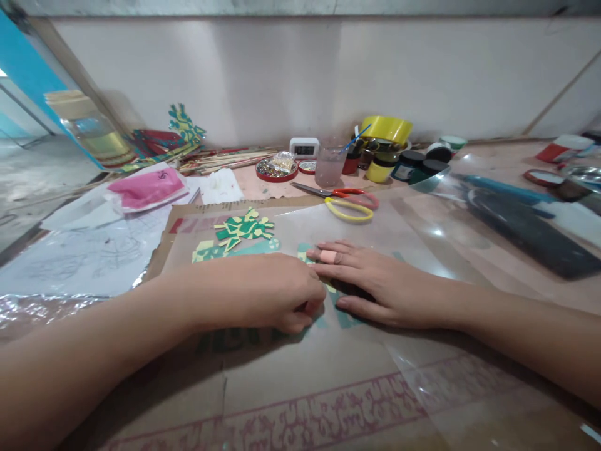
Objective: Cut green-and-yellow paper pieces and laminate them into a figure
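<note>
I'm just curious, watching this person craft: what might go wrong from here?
The clear cup of cloudy liquid stands upright beyond the hands; a forward knock might spill it.

The scissors lie past the right hand with their blades uncovered, so a careless reach might nick the fingers.

The green and yellow cutout lies close to the left hand; if loose, it might get nudged.

Soft light — white glare on plastic sheet (413,241), faint shadows on pale wall (267,75), edges stretched
</note>
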Action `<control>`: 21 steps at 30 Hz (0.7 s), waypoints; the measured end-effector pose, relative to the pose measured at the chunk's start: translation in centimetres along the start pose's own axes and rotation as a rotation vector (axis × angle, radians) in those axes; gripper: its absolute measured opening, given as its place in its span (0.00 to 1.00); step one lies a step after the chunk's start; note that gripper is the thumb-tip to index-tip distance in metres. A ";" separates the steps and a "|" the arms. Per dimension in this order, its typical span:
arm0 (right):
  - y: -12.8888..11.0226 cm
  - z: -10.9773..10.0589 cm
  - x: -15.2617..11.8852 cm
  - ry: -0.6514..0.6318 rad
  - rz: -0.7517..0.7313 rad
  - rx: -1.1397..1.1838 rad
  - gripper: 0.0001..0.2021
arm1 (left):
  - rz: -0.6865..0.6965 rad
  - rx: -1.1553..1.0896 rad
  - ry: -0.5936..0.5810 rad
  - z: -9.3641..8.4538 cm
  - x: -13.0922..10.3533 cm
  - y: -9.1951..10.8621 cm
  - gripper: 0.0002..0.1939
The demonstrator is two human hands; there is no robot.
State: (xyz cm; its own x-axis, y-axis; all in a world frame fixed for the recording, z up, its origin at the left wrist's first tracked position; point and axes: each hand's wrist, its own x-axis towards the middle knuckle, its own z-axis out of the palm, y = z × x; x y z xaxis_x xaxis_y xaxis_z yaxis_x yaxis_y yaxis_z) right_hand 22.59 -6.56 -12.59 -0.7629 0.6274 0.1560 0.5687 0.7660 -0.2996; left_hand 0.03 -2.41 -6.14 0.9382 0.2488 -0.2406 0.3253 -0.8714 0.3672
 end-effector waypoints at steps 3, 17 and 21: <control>-0.1 0.0 0.0 -0.008 -0.005 -0.023 0.26 | 0.040 -0.073 -0.098 -0.3 0.0 -0.7 0.06; -0.2 0.0 0.0 -0.027 0.038 -0.003 0.26 | -0.001 -0.062 -0.097 -0.4 -0.3 0.0 0.12; -0.2 -0.1 0.1 -0.014 0.041 0.027 0.26 | 0.010 0.001 -0.085 -0.5 -0.5 0.2 0.08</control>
State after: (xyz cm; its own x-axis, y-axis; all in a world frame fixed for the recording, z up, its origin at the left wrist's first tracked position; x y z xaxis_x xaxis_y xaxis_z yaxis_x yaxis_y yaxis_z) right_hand 22.43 -6.66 -12.41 -0.7433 0.6561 0.1303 0.5913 0.7356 -0.3304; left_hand -0.31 -2.47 -5.51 0.9279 0.2032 -0.3126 0.3158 -0.8741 0.3690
